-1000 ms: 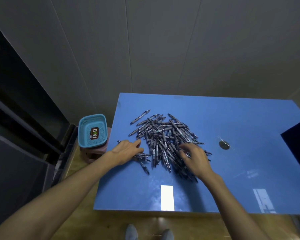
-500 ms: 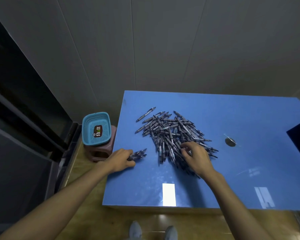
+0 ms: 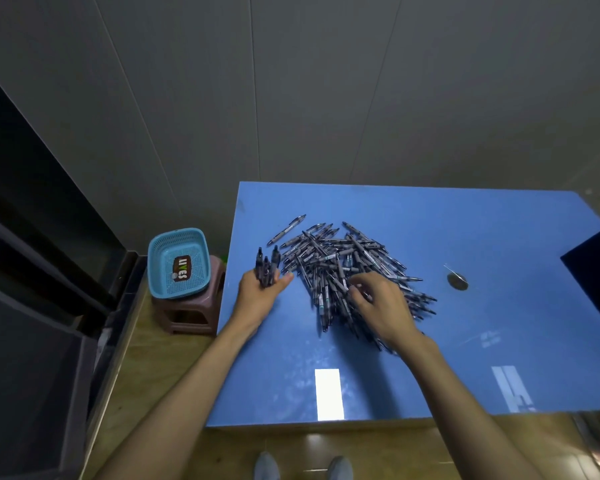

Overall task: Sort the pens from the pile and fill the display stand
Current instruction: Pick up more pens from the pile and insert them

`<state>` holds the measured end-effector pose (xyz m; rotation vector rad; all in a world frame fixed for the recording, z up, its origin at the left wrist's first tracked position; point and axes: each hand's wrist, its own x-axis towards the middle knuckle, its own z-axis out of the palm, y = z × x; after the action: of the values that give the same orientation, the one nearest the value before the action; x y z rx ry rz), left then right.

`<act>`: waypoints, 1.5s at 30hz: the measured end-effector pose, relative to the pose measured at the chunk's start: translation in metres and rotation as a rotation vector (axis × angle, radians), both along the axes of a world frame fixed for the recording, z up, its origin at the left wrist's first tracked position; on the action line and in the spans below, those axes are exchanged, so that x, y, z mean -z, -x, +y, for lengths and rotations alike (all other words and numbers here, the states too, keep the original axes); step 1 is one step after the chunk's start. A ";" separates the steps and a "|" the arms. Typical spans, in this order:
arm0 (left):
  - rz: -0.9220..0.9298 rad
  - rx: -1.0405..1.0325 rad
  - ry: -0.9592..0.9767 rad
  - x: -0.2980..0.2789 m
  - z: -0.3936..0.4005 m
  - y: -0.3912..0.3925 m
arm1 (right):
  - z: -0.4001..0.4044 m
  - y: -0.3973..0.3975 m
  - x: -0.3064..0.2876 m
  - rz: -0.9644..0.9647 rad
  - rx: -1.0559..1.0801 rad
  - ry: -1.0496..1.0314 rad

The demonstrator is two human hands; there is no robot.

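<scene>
i see a blue table (image 3: 465,341) with a big pile of pens (image 3: 343,268) lying near its far left part, closer to the far edge than the near edge. one pen (image 3: 286,229) lies a bit apart at the far left side of the pile.

my left hand (image 3: 260,292) is near the left edge of the table. its fingers are curled round a small bunch of pens (image 3: 266,268), and the pens stick up out of the hand, pointing toward the far edge. this bunch is just beside the pile.

my right hand (image 3: 381,306) is on the near right side of the pile. its fingers bend down into the pens and touch them, but i cannot tell if it grips any.

a small dark round thing (image 3: 458,281) sits on the table to the right of the pile, well apart from it.

off the left edge, a blue basket (image 3: 160,258) rests on a little brown stool (image 3: 187,317).
</scene>
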<state>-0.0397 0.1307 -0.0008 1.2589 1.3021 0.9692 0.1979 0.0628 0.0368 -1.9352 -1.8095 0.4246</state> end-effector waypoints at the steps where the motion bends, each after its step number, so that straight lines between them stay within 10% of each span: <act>1: -0.024 -0.020 -0.029 0.000 0.002 -0.002 | 0.001 0.001 0.000 -0.001 0.004 -0.004; 16: 0.110 -0.458 -0.083 0.022 -0.002 -0.015 | -0.019 -0.003 0.013 -0.016 0.044 -0.010; 30: 0.238 -0.190 -0.065 -0.003 0.001 -0.017 | -0.026 -0.014 -0.012 0.002 0.138 -0.010; 45: -0.091 0.486 -0.065 -0.128 -0.014 -0.146 | -0.062 -0.102 -0.081 0.049 0.366 -0.161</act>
<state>0.1068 0.1164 0.1271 1.4735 0.8401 0.7113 0.3001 0.0007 0.1181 -2.0616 -1.3719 0.1956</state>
